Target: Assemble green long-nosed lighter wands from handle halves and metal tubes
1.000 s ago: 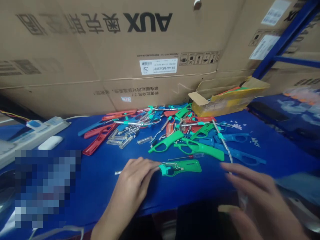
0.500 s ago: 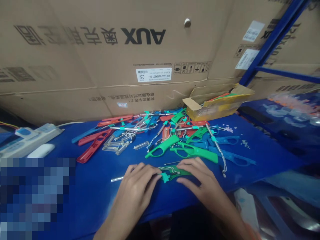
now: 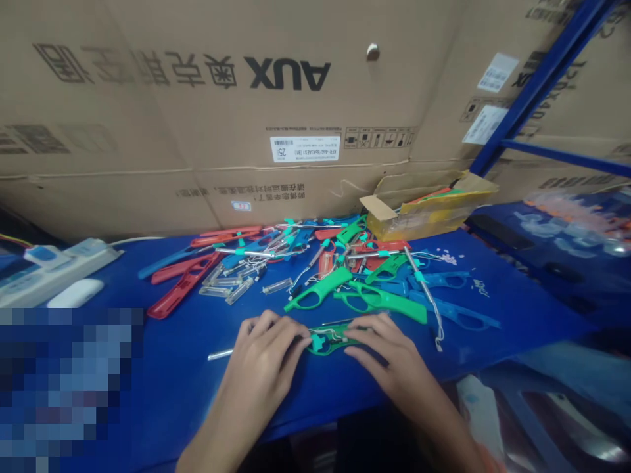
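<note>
Near the front of the table a green lighter shell [image 3: 323,350] lies open, with thin white wires [image 3: 329,334] and a teal plastic piece [image 3: 318,343] inside it. My left hand [image 3: 266,351] pinches at its left end, beside the teal piece. A silver metal tube [image 3: 219,355] sticks out to the left from under that hand. My right hand [image 3: 387,345] holds the other end of the shell between thumb and fingers, hiding part of it. A thin metal rod [image 3: 340,321] lies just behind the shell. Further back rest two bright green shells [image 3: 382,301].
Behind is a pile of red shells [image 3: 185,284], blue shells [image 3: 456,309], clear small tanks [image 3: 240,291] and wired metal tubes [image 3: 426,287]. A cardboard box [image 3: 419,220] stands at the back right, a power strip [image 3: 64,266] at the left. Large cartons [image 3: 197,131] wall off the back.
My left hand and the metal tube have shifted slightly left, and more of the green shell shows between my hands. The right hand keeps its hold at the right end.
</note>
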Available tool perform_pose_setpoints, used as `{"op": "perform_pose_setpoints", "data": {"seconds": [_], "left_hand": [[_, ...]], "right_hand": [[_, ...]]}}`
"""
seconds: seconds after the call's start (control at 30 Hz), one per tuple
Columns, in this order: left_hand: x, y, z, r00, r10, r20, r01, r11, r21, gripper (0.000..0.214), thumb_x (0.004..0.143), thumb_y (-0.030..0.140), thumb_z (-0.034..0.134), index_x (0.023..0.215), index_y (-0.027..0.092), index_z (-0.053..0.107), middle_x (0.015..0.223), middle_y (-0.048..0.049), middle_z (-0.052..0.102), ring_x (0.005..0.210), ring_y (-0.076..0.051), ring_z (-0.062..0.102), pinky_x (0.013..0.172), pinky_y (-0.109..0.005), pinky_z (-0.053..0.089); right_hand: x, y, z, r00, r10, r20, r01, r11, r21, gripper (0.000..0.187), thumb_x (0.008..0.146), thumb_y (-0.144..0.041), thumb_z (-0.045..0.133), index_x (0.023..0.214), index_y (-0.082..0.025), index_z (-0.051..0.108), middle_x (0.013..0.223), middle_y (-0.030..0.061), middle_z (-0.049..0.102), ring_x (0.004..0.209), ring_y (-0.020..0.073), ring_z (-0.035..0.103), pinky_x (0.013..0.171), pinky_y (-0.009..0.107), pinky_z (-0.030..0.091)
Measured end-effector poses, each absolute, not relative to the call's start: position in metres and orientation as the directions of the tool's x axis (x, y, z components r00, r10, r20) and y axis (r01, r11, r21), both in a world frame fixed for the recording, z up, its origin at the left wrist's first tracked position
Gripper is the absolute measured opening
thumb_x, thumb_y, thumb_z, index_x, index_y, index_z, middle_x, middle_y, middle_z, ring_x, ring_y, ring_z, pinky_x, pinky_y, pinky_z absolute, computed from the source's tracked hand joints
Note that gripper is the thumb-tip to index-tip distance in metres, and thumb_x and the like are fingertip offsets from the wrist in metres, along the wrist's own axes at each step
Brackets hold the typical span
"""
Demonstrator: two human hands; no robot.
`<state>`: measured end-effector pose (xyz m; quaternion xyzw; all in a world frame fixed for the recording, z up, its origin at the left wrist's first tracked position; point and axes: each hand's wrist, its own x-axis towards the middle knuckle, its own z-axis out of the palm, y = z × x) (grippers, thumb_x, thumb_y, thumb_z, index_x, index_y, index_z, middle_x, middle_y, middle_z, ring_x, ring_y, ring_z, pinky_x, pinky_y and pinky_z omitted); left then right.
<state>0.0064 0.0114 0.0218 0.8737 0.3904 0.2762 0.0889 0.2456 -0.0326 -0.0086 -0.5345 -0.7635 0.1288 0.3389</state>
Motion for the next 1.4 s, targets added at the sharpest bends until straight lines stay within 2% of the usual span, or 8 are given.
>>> {"op": "perform_pose_setpoints", "data": {"seconds": [0.17, 0.4, 0.67, 0.8, 1.07, 1.23, 1.3, 1.4], "left_hand": [[0.006, 0.013, 0.021, 0.565, 0.729, 0.388, 0.666, -0.68, 0.307, 0.009, 0.1, 0.018, 0.059, 0.094, 0.02, 0.065, 0.102, -0.0014, 0.067, 0.09, -0.022, 0.052, 0.076, -0.035, 0.029], [0.011, 0.016, 0.027, 0.621, 0.711, 0.328, 0.666, -0.7, 0.257, 0.011, 0.1, 0.015, 0.055, 0.092, 0.018, 0.062, 0.104, -0.004, 0.064, 0.091, -0.024, 0.051, 0.077, -0.037, 0.029], [0.012, 0.025, 0.023, 0.591, 0.763, 0.26, 0.634, -0.639, 0.434, 0.012, 0.102, 0.016, 0.054, 0.093, 0.02, 0.06, 0.102, 0.0002, 0.064, 0.09, -0.019, 0.056, 0.08, -0.035, 0.031], [0.015, 0.023, 0.02, 0.563, 0.789, 0.244, 0.64, -0.604, 0.474, 0.012, 0.102, 0.017, 0.054, 0.093, 0.021, 0.061, 0.103, 0.0005, 0.064, 0.093, -0.019, 0.056, 0.085, -0.037, 0.031], [0.019, 0.022, 0.02, 0.508, 0.841, 0.185, 0.628, -0.508, 0.589, 0.016, 0.101, 0.023, 0.058, 0.087, 0.023, 0.065, 0.105, 0.0021, 0.067, 0.098, -0.019, 0.059, 0.086, -0.037, 0.034], [0.02, 0.025, 0.019, 0.505, 0.84, 0.198, 0.628, -0.515, 0.584, 0.019, 0.101, 0.027, 0.058, 0.086, 0.023, 0.069, 0.104, 0.0001, 0.069, 0.096, -0.02, 0.059, 0.086, -0.038, 0.035], [0.018, 0.026, 0.019, 0.527, 0.82, 0.225, 0.621, -0.551, 0.558, 0.018, 0.1, 0.028, 0.061, 0.086, 0.023, 0.071, 0.103, 0.0, 0.07, 0.094, -0.02, 0.058, 0.084, -0.037, 0.035], [0.016, 0.027, 0.019, 0.565, 0.771, 0.295, 0.606, -0.63, 0.485, 0.014, 0.099, 0.027, 0.064, 0.087, 0.023, 0.072, 0.102, 0.0004, 0.071, 0.09, -0.018, 0.058, 0.083, -0.036, 0.034]], "right_hand": [[0.247, -0.034, -0.011, -0.247, 0.88, 0.405, 0.722, 0.446, -0.529, 0.024, 0.101, -0.028, 0.055, 0.113, -0.029, 0.075, 0.115, 0.0037, 0.07, 0.105, 0.019, 0.064, 0.094, 0.033, 0.054], [0.247, -0.033, -0.01, -0.277, 0.864, 0.421, 0.694, 0.482, -0.535, 0.021, 0.1, -0.028, 0.058, 0.11, -0.027, 0.076, 0.111, 0.0022, 0.074, 0.099, 0.0187, 0.066, 0.103, 0.04, 0.049], [0.247, -0.032, -0.007, -0.295, 0.853, 0.43, 0.64, 0.511, -0.574, 0.022, 0.1, -0.02, 0.057, 0.111, -0.026, 0.075, 0.109, 0.0012, 0.074, 0.1, 0.0177, 0.064, 0.098, 0.036, 0.051], [0.249, -0.031, -0.008, -0.318, 0.841, 0.438, 0.623, 0.534, -0.572, 0.027, 0.101, -0.016, 0.054, 0.115, -0.027, 0.074, 0.111, 0.0013, 0.074, 0.1, 0.0175, 0.064, 0.098, 0.036, 0.051], [0.248, -0.027, -0.008, -0.312, 0.802, 0.509, 0.597, 0.583, -0.551, 0.022, 0.097, -0.011, 0.057, 0.106, -0.022, 0.075, 0.103, 0.0021, 0.077, 0.092, 0.017, 0.067, 0.087, 0.033, 0.055], [0.248, -0.028, -0.007, -0.294, 0.818, 0.495, 0.608, 0.559, -0.564, 0.024, 0.097, -0.012, 0.057, 0.106, -0.024, 0.076, 0.103, 0.0016, 0.078, 0.093, 0.0175, 0.068, 0.091, 0.035, 0.055], [0.248, -0.028, -0.006, -0.287, 0.825, 0.487, 0.608, 0.549, -0.573, 0.026, 0.098, -0.012, 0.056, 0.107, -0.025, 0.077, 0.103, 0.0011, 0.078, 0.094, 0.0175, 0.069, 0.096, 0.037, 0.054], [0.248, -0.028, -0.004, -0.289, 0.828, 0.481, 0.604, 0.547, -0.58, 0.028, 0.099, -0.013, 0.054, 0.105, -0.026, 0.078, 0.103, 0.0013, 0.079, 0.092, 0.0177, 0.071, 0.093, 0.037, 0.057]]}}
